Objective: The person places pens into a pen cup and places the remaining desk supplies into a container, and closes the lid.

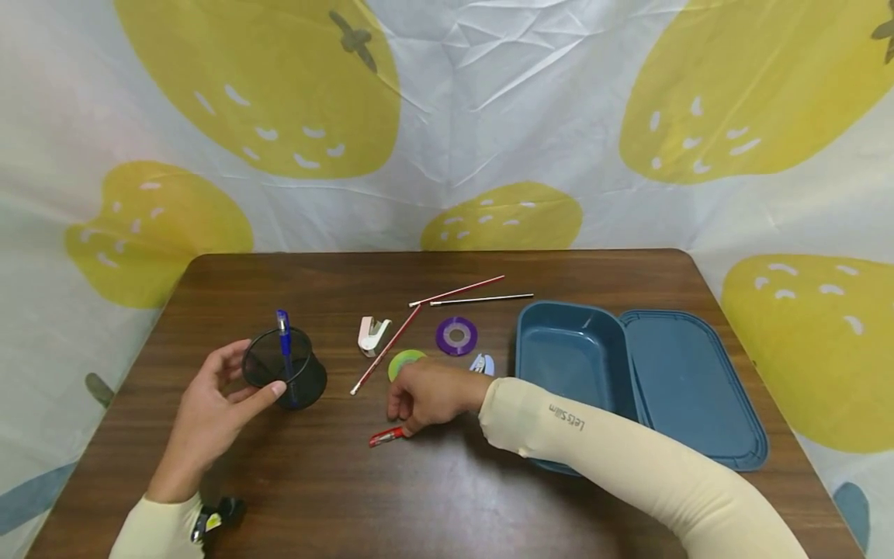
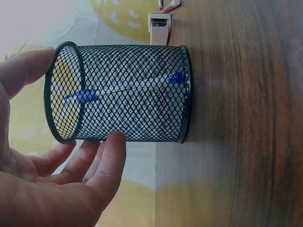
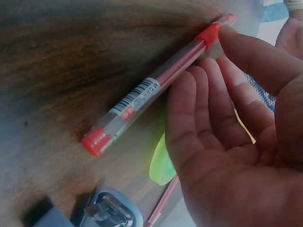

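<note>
A wooden table is backed by a fruit-print sheet
The mesh cup is held between the left hand's spread thumb and fingers; the red pen is touched by the right hand's thumb, beside bent fingers, though a pinch cannot be confirmed

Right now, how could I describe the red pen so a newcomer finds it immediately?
On the brown table, find the right hand, left of the open blue box. The red pen lies at its thumb. Unlike the long, thin red sticks farther back, it is shorter and thicker, with a barcode label.
</note>
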A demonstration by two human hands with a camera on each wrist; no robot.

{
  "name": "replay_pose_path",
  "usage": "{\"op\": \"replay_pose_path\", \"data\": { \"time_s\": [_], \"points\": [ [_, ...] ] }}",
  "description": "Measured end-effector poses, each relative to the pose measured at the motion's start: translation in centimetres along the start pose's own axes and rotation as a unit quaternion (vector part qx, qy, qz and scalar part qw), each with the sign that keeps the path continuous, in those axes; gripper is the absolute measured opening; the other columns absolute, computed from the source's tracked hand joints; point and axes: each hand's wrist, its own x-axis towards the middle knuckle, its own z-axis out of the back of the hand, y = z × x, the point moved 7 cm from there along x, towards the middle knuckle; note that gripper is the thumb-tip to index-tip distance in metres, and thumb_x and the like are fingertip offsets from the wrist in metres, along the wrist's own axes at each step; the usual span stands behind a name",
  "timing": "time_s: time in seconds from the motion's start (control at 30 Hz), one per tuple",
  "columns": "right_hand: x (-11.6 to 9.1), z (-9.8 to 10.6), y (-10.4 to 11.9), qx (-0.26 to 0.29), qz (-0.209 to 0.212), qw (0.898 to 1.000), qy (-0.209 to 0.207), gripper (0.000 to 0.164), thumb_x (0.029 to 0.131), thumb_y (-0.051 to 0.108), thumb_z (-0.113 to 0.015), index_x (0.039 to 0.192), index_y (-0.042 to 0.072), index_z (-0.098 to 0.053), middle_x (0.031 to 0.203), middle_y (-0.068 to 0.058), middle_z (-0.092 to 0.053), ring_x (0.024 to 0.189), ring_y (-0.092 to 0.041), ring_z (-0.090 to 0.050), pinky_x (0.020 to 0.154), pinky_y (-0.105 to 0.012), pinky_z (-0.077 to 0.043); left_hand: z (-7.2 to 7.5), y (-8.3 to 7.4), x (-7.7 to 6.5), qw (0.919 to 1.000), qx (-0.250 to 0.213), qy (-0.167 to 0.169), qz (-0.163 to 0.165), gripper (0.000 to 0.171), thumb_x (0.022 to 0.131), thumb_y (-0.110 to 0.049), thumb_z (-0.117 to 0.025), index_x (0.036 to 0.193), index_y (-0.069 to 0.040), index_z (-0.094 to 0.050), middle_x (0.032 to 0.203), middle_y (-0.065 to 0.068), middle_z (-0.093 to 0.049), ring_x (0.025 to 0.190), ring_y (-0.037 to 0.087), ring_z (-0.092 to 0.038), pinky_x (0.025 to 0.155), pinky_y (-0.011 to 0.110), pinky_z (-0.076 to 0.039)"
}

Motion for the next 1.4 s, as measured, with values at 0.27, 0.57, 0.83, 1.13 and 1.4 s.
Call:
{"op": "replay_pose_path", "data": {
  "time_s": [0.27,0.57,0.83,1.13,1.4],
  "points": [
    [-0.1,-0.3,0.0,-0.024,-0.01,1.0,0.0,0.021,0.075,0.013,-0.095,0.092,0.017,-0.084,0.075,0.01,-0.074,0.068,0.004,-0.058,0.068,-0.015,-0.049,0.0,0.0,0.0,1.0,-0.002,-0.001,0.001,0.079,0.091,-0.02,-0.086,0.156,-0.005,-0.043,0.141,0.018,-0.059,0.114,-0.001,-0.055,0.084,0.005,-0.053],
    [-0.4,-0.4,0.2,-0.055,0.018,0.998,0.004,0.015,0.077,0.013,-0.094,0.088,0.02,-0.085,0.072,0.012,-0.072,0.069,0.005,-0.055,0.068,-0.014,-0.047,0.1,0.2,-0.1,1.0,0.0,-0.004,0.006,0.079,0.091,-0.02,-0.085,0.157,-0.006,-0.043,0.142,0.017,-0.059,0.112,-0.004,-0.054,0.084,0.005,-0.052],
    [-0.6,-0.2,-0.3,-0.014,0.005,1.0,0.002,0.015,0.079,0.01,-0.091,0.088,0.019,-0.084,0.072,0.014,-0.071,0.069,0.004,-0.057,0.067,-0.016,-0.049,0.0,0.2,0.0,1.0,-0.005,-0.002,0.006,0.08,0.091,-0.02,-0.085,0.157,-0.005,-0.042,0.143,0.018,-0.058,0.113,-0.001,-0.055,0.084,0.006,-0.053],
    [-0.9,0.3,-0.4,0.01,0.0,1.0,0.003,0.014,0.082,0.009,-0.088,0.091,0.018,-0.083,0.075,0.012,-0.074,0.069,0.005,-0.059,0.068,-0.016,-0.051,0.0,0.2,0.0,1.0,-0.007,-0.005,0.003,0.078,0.091,-0.02,-0.085,0.156,-0.006,-0.044,0.141,0.017,-0.058,0.112,-0.002,-0.055,0.084,0.006,-0.053],
    [-1.1,0.5,-0.2,0.034,0.003,0.999,0.012,0.015,0.083,0.008,-0.085,0.094,0.017,-0.082,0.078,0.009,-0.078,0.07,0.005,-0.062,0.067,-0.017,-0.051,0.0,0.3,0.0,0.9999,-0.009,-0.004,0.004,0.078,0.091,-0.02,-0.085,0.156,-0.006,-0.044,0.143,0.016,-0.058,0.113,-0.003,-0.055,0.085,0.007,-0.054]
  ]
}}
